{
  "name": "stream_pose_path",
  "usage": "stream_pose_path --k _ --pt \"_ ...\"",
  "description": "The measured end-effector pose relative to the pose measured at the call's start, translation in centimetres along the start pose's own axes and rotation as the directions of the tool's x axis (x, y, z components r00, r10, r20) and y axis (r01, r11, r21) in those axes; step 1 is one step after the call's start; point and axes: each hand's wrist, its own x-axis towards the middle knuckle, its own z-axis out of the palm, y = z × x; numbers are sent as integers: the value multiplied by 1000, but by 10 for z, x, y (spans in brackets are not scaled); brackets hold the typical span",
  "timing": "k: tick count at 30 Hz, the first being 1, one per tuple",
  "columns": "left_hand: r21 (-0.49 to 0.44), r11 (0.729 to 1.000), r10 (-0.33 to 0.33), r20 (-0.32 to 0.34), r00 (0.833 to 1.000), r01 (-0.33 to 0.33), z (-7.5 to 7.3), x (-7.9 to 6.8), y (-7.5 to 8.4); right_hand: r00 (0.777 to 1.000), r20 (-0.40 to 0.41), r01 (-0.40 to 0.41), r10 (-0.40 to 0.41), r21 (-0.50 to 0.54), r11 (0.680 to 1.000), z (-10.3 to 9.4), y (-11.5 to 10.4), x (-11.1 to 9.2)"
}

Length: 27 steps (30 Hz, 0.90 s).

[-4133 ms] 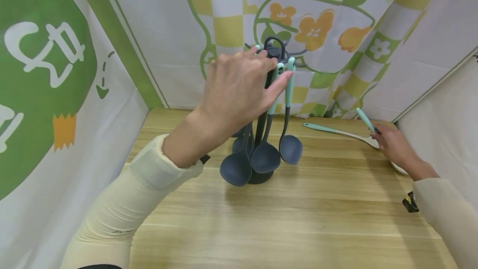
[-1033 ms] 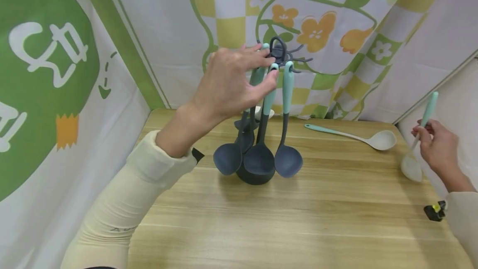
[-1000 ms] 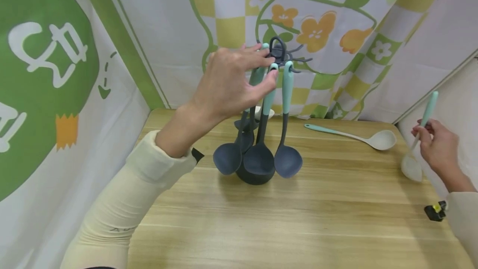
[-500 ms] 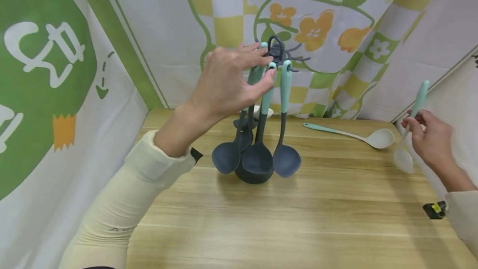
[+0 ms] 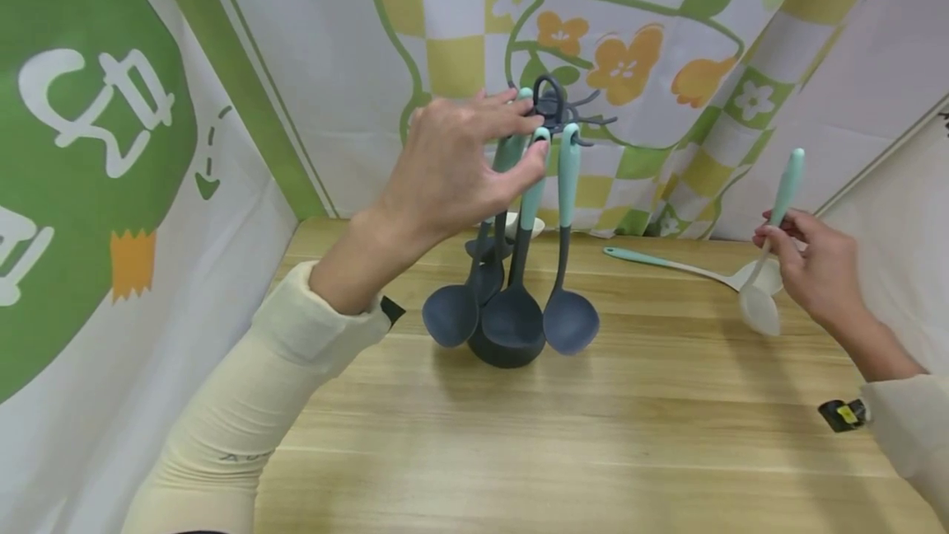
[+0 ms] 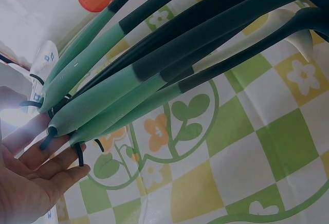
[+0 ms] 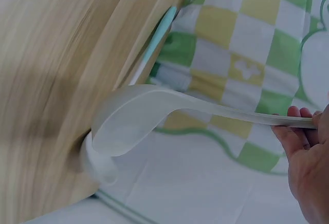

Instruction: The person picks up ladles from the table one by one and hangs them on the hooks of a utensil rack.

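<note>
My left hand (image 5: 460,159) holds the top of a dark utensil rack (image 5: 550,105), its fingers among the hooks in the left wrist view. From these hooks hang several dark ladles (image 5: 511,316) with mint handles (image 6: 97,100). A pale utensil (image 6: 231,52) hangs among them, mostly hidden behind. At the right, my right hand (image 5: 819,270) pinches a white ladle (image 5: 759,307) by its stem, just below the mint handle. The ladle is raised off the table, bowl down. Its deep bowl (image 7: 133,118) fills the middle of the right wrist view.
Below the raised ladle, a second white utensil with a mint handle (image 5: 641,256) lies along the table's back edge, its bowl partly covered from view. Patterned cloth (image 5: 452,23) hangs behind the wooden table (image 5: 593,443), and cloth walls stand at both sides.
From picking up at the table's right end, my right hand has raised the white ladle and then carried it leftward. The rack turned earlier; my left hand stays at its top.
</note>
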Motion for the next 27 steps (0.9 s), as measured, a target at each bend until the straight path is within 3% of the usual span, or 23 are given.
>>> stream_pose_path --k 20,27 --pt "-24 1000 20 -17 1000 -20 2 0 0 987 23 158 -161 112 981 22 -66 23" --pt "-17 1000 11 -18 1000 -12 1 -1 0 983 54 172 -178 102 980 25 -89 28"
